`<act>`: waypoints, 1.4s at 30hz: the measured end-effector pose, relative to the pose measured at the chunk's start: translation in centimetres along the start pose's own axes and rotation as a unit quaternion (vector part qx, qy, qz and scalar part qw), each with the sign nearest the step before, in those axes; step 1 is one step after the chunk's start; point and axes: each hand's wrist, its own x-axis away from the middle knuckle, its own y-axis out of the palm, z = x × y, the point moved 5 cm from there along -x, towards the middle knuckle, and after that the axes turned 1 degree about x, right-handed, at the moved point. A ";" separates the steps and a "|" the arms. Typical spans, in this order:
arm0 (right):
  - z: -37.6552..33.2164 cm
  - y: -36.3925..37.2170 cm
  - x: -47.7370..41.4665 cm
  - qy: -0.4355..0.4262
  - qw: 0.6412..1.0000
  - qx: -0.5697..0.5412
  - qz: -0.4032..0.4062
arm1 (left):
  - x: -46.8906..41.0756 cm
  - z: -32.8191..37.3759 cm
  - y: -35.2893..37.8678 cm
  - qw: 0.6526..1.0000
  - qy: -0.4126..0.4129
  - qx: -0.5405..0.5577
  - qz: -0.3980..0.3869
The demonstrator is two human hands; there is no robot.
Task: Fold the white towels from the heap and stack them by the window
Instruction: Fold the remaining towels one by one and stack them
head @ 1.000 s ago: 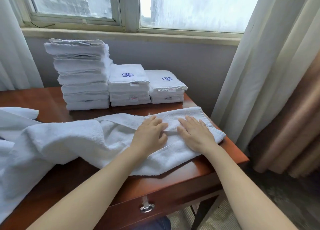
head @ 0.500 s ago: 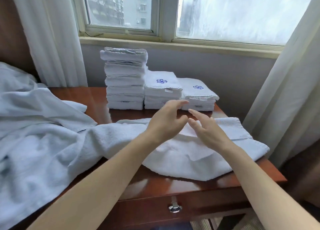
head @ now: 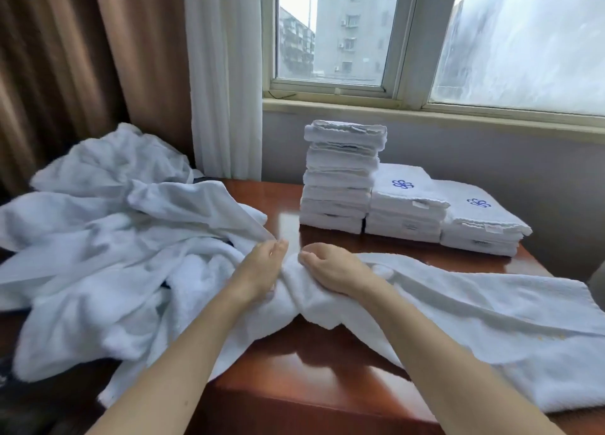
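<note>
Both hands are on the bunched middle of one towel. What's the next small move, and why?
Probably draw the towel rightward, clear of the heap, and spread it flat. The left hand and right hand meet at its bunched middle, its left end runs into the heap, and it is not yet folded.

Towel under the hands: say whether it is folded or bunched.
Bunched, not folded: the towel is gathered narrow where the left hand and right hand grip it.

Soft overcast daylight entered through the window (head: 330,32) beyond the left grip (head: 262,267) and right grip (head: 330,264), glaring off the tabletop (head: 284,218) just past them, while motion blur smeared the curtain (head: 65,74) to their left and wide-angle distortion bowed the edges.
</note>
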 end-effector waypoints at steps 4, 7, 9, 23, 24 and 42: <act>0.0 3.0 -1.3 -0.037 0.995 0.068 0.061 | -0.3 -1.5 -0.4 0.994 0.085 -0.056 0.048; 0.7 3.6 -1.9 -0.031 0.995 0.039 0.083 | -1.1 -2.1 -1.3 0.990 0.124 -0.036 0.047; 1.1 3.6 -2.2 -0.024 0.995 0.029 0.088 | -2.1 -2.5 -2.3 0.989 0.140 -0.028 0.043; 0.9 1.7 -3.2 -0.014 0.996 0.045 0.078 | -3.7 -0.8 0.0 0.919 0.178 -0.342 -0.078; 0.9 1.2 -3.4 -0.018 0.993 0.063 0.098 | -3.7 -0.5 0.5 0.911 0.174 -0.363 -0.093; 4.3 -2.0 -1.7 -0.008 0.995 0.096 -0.003 | -0.9 2.6 2.7 0.966 0.088 -0.104 -0.221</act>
